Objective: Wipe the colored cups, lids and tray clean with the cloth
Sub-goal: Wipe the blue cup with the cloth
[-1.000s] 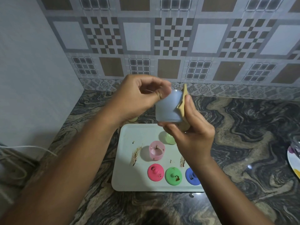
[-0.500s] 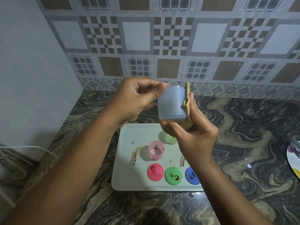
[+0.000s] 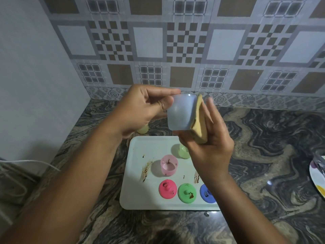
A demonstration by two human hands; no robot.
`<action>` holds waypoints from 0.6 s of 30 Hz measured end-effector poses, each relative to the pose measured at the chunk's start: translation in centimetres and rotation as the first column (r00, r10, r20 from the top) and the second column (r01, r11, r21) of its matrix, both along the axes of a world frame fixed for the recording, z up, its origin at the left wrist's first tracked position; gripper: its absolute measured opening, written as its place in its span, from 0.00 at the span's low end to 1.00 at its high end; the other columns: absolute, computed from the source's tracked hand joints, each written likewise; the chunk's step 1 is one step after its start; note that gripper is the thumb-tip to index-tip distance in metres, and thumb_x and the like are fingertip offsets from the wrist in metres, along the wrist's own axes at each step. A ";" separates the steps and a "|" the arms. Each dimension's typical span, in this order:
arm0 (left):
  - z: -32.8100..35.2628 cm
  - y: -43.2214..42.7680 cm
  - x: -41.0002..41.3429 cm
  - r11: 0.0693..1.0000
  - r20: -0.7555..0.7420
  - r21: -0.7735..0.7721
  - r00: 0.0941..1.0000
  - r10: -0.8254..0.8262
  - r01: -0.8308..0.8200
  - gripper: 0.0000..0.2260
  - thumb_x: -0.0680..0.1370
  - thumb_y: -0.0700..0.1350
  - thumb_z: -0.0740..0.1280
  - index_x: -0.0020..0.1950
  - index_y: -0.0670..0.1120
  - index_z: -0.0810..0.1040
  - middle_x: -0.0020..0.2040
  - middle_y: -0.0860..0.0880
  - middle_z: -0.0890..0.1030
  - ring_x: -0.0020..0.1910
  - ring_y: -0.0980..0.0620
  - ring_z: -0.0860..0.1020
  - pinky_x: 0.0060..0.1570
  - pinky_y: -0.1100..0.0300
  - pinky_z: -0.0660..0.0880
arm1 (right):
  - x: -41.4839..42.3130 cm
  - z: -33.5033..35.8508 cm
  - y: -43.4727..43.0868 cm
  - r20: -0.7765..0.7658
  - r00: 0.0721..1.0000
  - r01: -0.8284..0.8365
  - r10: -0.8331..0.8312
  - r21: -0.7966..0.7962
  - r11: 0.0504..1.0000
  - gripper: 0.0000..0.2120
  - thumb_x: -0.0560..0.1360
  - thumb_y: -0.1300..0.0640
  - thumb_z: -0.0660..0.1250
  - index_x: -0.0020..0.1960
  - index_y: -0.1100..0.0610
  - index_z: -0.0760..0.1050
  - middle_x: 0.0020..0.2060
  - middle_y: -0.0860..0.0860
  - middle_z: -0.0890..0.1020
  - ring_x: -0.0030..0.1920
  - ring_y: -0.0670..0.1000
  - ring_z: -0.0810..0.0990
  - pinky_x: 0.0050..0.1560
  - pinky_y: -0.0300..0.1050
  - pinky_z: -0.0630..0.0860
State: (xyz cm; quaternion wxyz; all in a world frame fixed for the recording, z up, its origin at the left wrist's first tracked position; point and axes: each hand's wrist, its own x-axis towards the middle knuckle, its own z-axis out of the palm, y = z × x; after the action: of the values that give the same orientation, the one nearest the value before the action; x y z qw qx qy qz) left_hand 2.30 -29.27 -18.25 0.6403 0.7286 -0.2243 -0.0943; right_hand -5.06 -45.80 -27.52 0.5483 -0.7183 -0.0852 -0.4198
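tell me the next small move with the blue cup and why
Probably rotate the blue cup a little in the left hand, so the cloth that the right hand presses against one side meets an unwiped part of the wall. The cloth covers only that side now.

Both forearms run bare to the frame's edge — left hand and right hand likewise.

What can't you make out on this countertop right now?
Head view only:
Light green plastic cup: partly behind the right hand holding the tan cloth.
Blue round lid: partly covered by the right forearm.
Pale yellow cup: mostly behind the left hand gripping the pale blue cup.
Patterned plate: cut off by the right edge.
Right fingertips: motion-blurred.
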 end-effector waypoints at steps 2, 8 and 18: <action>0.2 0.2 0.0 1.000 -0.008 -0.014 1.000 -0.010 0.010 0.13 0.71 0.45 0.70 0.56 0.46 0.83 0.56 0.49 0.85 0.57 0.51 0.83 0.50 0.55 0.82 | 0.1 0.1 0.0 0.030 0.999 0.018 -0.015 -0.100 0.995 0.35 0.74 0.51 0.77 0.73 0.65 0.67 0.69 0.62 0.77 0.69 0.56 0.79 0.64 0.57 0.80; -0.1 -0.6 -0.1 0.993 0.110 0.041 0.988 0.109 -0.114 0.12 0.71 0.51 0.72 0.50 0.47 0.85 0.49 0.51 0.87 0.50 0.53 0.84 0.46 0.53 0.83 | 0.6 -0.3 -0.3 0.066 0.996 0.067 -0.053 -0.230 0.971 0.28 0.75 0.58 0.77 0.69 0.70 0.73 0.69 0.66 0.75 0.72 0.54 0.76 0.67 0.49 0.78; -0.5 -0.9 -0.1 0.991 0.168 0.089 0.982 0.083 -0.099 0.10 0.71 0.45 0.76 0.51 0.51 0.85 0.49 0.52 0.87 0.51 0.53 0.84 0.51 0.50 0.82 | 0.7 -0.4 -0.3 0.078 0.990 0.135 -0.116 -0.319 0.938 0.31 0.72 0.55 0.81 0.69 0.65 0.74 0.68 0.67 0.76 0.73 0.51 0.74 0.66 0.47 0.79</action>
State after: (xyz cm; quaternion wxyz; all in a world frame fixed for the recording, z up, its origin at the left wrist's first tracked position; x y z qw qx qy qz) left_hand 2.24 -30.20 -18.79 0.5872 0.7736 -0.2377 -0.0153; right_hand -4.33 -46.05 -27.88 0.3923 -0.7900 -0.1228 -0.4549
